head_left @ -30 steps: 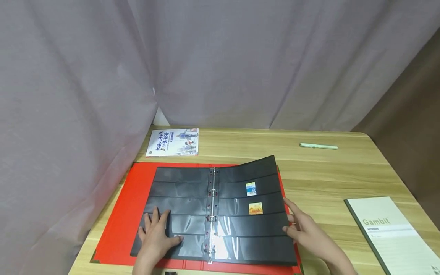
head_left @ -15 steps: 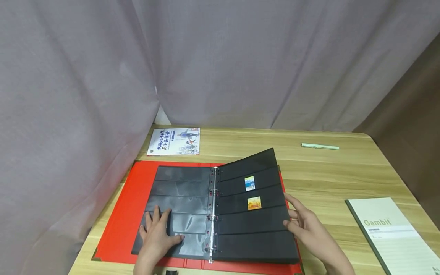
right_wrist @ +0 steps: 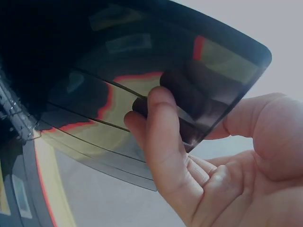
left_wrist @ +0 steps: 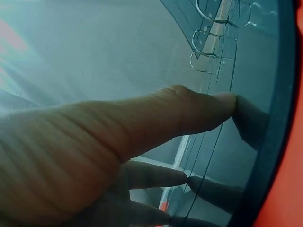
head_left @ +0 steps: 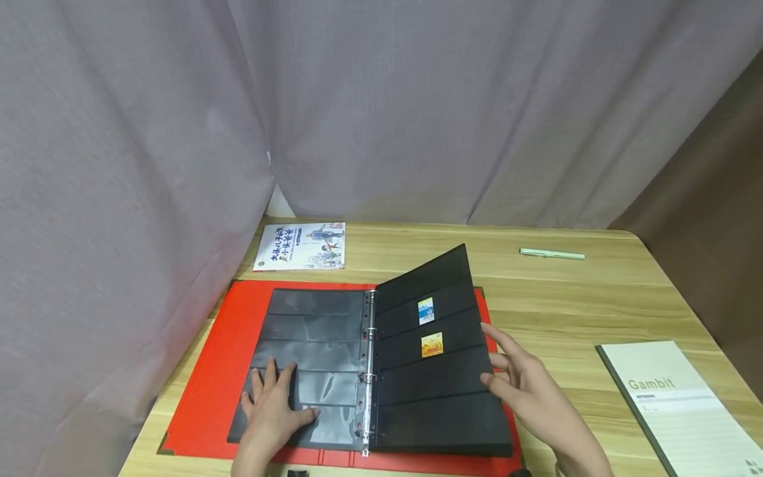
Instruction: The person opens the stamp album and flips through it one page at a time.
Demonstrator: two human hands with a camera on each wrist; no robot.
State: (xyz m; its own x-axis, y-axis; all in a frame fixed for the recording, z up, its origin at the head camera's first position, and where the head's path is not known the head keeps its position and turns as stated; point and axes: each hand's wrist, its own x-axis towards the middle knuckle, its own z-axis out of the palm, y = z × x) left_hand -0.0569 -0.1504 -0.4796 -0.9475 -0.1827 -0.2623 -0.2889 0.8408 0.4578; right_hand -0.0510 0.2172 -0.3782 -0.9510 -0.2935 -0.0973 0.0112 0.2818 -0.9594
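Note:
A red ring binder [head_left: 197,391] lies open on the table, with black pocket pages on both sides of its metal rings [head_left: 369,344]. My left hand [head_left: 271,414] rests with spread fingers on the left page [head_left: 322,354]. In the left wrist view its thumb [left_wrist: 180,111] touches the glossy page. My right hand [head_left: 533,391] pinches the outer edge of the right page [head_left: 441,417], which is lifted and tilted up from the binder. That page bears a blue stamp [head_left: 426,311] and an orange stamp [head_left: 432,345]. In the right wrist view, fingers [right_wrist: 163,137] lie against the page's reflective underside [right_wrist: 109,80].
A picture book [head_left: 301,246] lies behind the binder at the left. Toward the back right is a pale green pen [head_left: 551,254], and a Gambit notebook [head_left: 679,397] lies at the right. Grey curtains [head_left: 381,112] hang behind the table.
My right hand has raised the right page's outer edge and brought it a little to the left, so the page tilts more steeply. The left hand stays in place.

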